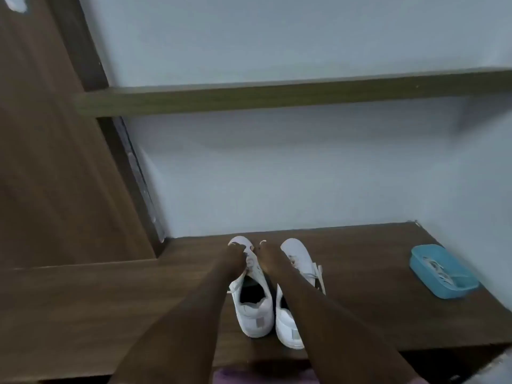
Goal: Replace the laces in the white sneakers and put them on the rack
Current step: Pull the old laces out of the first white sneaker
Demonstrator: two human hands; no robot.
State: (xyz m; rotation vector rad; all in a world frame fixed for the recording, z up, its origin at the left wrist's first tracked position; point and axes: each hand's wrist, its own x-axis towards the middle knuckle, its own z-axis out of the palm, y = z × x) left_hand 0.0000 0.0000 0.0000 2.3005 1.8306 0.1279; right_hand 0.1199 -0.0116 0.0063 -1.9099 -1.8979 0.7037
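Two white sneakers stand side by side, toes toward the wall, on a brown wooden shelf (360, 259). Both my hands reach to the front of the left sneaker (253, 311). My left hand (235, 257) curls over its toe and lacing area. My right hand (270, 259) grips the same shoe's front from the right, in the gap between the two shoes. The right sneaker (295, 249) has a loose pale lace (320, 275) hanging off its right side. Blur and my hands hide the left sneaker's eyelets.
A blue plastic tray (415, 261) with white laces (440, 273) in it sits at the shelf's right end. A second shelf board (277, 98) runs overhead along the pale wall. A brown cabinet side (55, 176) stands at the left.
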